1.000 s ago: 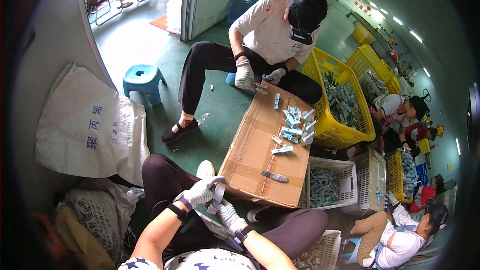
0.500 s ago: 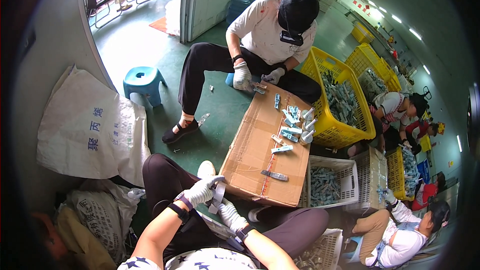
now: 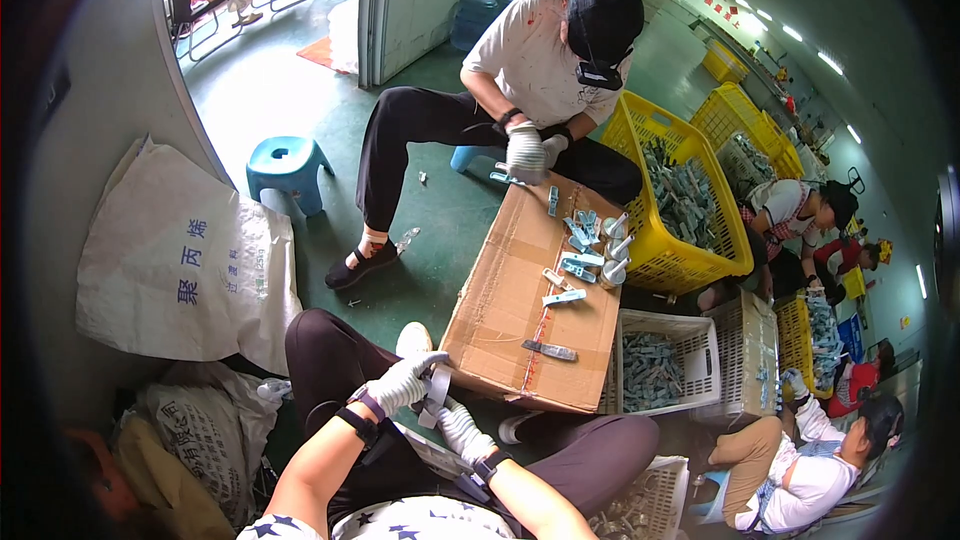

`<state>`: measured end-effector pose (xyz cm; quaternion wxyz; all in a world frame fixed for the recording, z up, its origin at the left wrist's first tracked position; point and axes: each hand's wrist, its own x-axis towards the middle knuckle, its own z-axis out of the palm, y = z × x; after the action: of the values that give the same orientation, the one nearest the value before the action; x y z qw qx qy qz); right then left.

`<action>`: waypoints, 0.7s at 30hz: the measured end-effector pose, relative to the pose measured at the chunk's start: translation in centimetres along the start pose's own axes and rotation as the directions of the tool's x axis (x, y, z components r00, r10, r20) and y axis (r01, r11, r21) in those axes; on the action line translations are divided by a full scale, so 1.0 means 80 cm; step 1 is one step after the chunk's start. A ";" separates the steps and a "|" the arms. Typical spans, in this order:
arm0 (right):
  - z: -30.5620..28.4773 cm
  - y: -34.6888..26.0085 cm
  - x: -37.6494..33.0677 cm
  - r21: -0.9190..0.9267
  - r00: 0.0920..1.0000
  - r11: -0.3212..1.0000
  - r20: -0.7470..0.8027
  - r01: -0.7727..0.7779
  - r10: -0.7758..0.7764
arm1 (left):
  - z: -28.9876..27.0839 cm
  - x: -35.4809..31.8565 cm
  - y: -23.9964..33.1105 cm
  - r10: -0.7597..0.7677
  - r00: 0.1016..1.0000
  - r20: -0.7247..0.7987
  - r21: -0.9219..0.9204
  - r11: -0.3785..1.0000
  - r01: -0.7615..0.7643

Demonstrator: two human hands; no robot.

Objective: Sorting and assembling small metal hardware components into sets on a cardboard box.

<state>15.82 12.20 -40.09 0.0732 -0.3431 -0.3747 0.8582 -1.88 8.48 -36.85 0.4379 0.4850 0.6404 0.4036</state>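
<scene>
My left hand point(image 3: 398, 383) and my right hand point(image 3: 462, 431), both in white knit gloves, meet over my lap and together hold a small grey metal part point(image 3: 437, 392) close to the near corner of a flat cardboard box point(image 3: 505, 295). A loose grey part point(image 3: 549, 350) lies on the box's near end. Several pale blue parts point(image 3: 590, 245) are spread at its far end. Across the box sits another person whose gloved hands point(image 3: 527, 152) work on a part there.
A yellow crate point(image 3: 668, 260) and white crates point(image 3: 700, 328) hold more parts to the right, where other people sit. A blue stool point(image 3: 288, 166) and large white sacks point(image 3: 180, 255) stand on the green floor at left. Another white crate point(image 3: 660, 495) sits by my right knee.
My hands stay together on the grey part with little movement. The person opposite has leaned the head lower over their hands.
</scene>
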 end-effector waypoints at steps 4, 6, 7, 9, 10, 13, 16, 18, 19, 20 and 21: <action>-0.002 -0.001 0.000 -0.011 1.000 1.000 -0.006 -0.011 0.011 | 0.000 0.001 0.003 0.001 1.000 -0.004 -0.030 1.000 -0.001; 0.000 -0.002 -0.002 -0.012 1.000 1.000 -0.011 -0.019 0.019 | -0.004 0.001 0.012 -0.117 0.991 0.068 -0.033 0.992 0.119; 0.002 -0.004 -0.003 -0.013 1.000 1.000 -0.012 -0.021 0.021 | -0.005 0.000 0.012 -0.118 0.991 0.066 -0.032 0.992 0.121; 0.003 -0.005 -0.003 -0.013 1.000 1.000 -0.014 -0.022 0.022 | -0.005 -0.001 0.014 -0.161 0.984 0.071 -0.051 0.985 0.165; 0.002 -0.004 -0.003 -0.020 1.000 1.000 -0.012 -0.006 0.006 | -0.005 0.000 0.016 -0.160 0.984 0.072 -0.051 0.985 0.164; -0.001 -0.003 -0.002 -0.035 1.000 0.999 -0.010 0.009 -0.009 | -0.004 0.000 0.020 -0.175 0.983 0.059 -0.040 0.983 0.177; 0.003 -0.005 -0.003 -0.042 1.000 0.999 -0.007 0.003 -0.004 | -0.002 0.000 0.011 -0.166 0.985 0.050 -0.043 0.985 0.168; 0.004 -0.006 -0.004 -0.043 1.000 0.999 -0.007 0.000 0.000 | -0.001 0.000 0.006 -0.146 0.988 0.049 -0.064 0.987 0.149; 0.004 -0.005 -0.004 -0.041 1.000 0.999 -0.011 -0.006 0.005 | -0.001 0.000 0.007 -0.146 0.988 0.050 -0.064 0.987 0.149; 0.004 -0.005 -0.004 -0.040 1.000 0.999 -0.015 -0.012 0.011 | -0.001 0.000 0.007 -0.151 0.987 0.050 -0.063 0.986 0.154; 0.002 -0.004 -0.003 -0.041 1.000 0.999 -0.017 -0.011 0.010 | -0.001 0.000 0.011 -0.155 0.987 0.051 -0.062 0.985 0.158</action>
<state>15.85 12.23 -39.66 0.0648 -0.3538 -0.3896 0.8479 -1.75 8.66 -36.03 0.4988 0.4277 0.6526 0.3774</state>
